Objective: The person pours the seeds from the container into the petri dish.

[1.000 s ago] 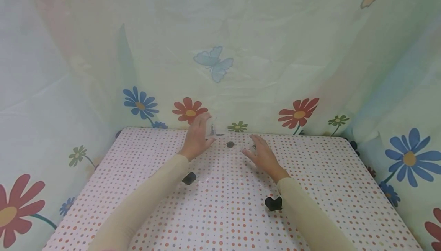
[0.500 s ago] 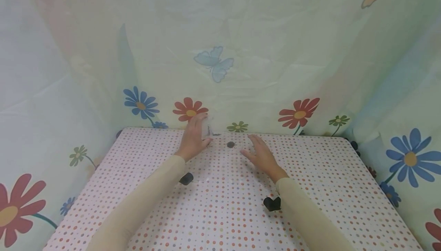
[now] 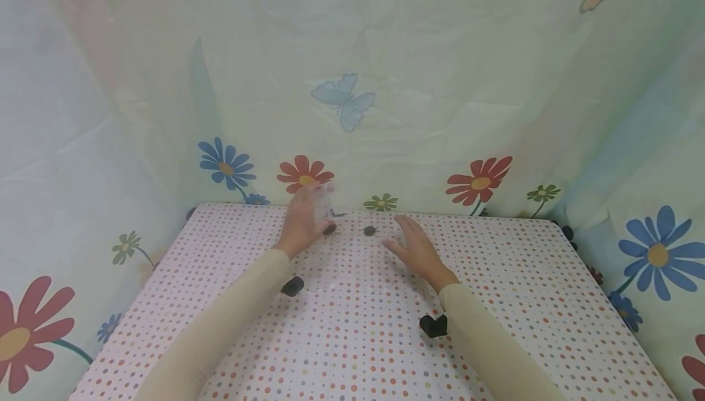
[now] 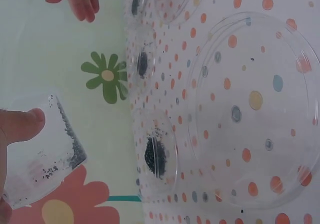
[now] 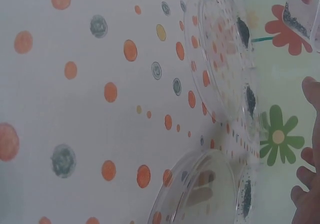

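My left hand (image 3: 301,223) grips a clear plastic container (image 4: 45,149) between thumb and fingers. Small black grains lie along one edge of it. Below, toward the wall, small clear dishes stand in a row: the left dish's black grains (image 4: 156,154) lie in a heap near my left thumb, and a middle heap (image 3: 369,231) sits between the hands. A right heap (image 5: 247,199) is mostly hidden behind my right hand (image 3: 415,251) in the head view. That hand hovers beside the row with fingers extended, holding nothing.
Two large clear round dishes stand nearer me, a left one (image 4: 192,119) and a right one (image 5: 172,204), both hard to see from the head. The dotted table (image 3: 352,340) ends at a floral cloth wall (image 3: 418,144). Each wrist wears a black device (image 3: 293,286).
My left hand has shifted left and slightly toward me with the clear container. More of the left heap of grains shows by its thumb. My right hand has barely moved.
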Tool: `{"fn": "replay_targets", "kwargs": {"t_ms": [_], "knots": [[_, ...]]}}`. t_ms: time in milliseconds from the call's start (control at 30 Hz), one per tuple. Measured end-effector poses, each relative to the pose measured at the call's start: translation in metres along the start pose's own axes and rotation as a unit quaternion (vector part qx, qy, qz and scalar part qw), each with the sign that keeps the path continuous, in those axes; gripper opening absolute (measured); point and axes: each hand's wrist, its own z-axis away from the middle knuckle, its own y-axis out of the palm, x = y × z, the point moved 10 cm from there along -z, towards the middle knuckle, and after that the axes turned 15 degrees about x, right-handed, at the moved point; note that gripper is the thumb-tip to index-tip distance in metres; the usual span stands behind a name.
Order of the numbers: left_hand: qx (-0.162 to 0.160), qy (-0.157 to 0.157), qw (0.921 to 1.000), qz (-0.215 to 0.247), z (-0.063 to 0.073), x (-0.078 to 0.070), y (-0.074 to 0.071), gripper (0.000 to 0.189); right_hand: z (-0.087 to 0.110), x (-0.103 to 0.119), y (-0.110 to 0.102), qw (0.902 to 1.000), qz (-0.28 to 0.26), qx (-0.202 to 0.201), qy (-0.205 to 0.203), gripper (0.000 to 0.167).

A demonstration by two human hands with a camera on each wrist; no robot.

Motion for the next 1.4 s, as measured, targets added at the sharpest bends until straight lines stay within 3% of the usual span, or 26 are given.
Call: {"fn": "replay_targets", "kwargs": {"t_ms": [233,533,1000,1400], "knots": [[-0.004,-0.010,0.9999,-0.011,0.005,0.009,-0.002,0.084,-0.003,0.002,0.002,0.9999,0.013,-0.002,-0.006,0.074],[-0.009,-0.010,0.9998,0.011,0.011,0.018,-0.007,0.086,-0.003,0.005,0.004,0.9996,0.014,-0.005,-0.022,0.075],[-0.008,-0.052,0.9979,0.038,0.016,0.039,-0.009,0.088,-0.004,0.010,0.005,0.9996,0.012,-0.001,-0.024,0.075],[0.001,-0.078,0.9959,0.045,0.022,0.049,-0.009,0.090,-0.006,0.010,0.007,0.9994,0.016,-0.004,-0.029,0.075]]}}
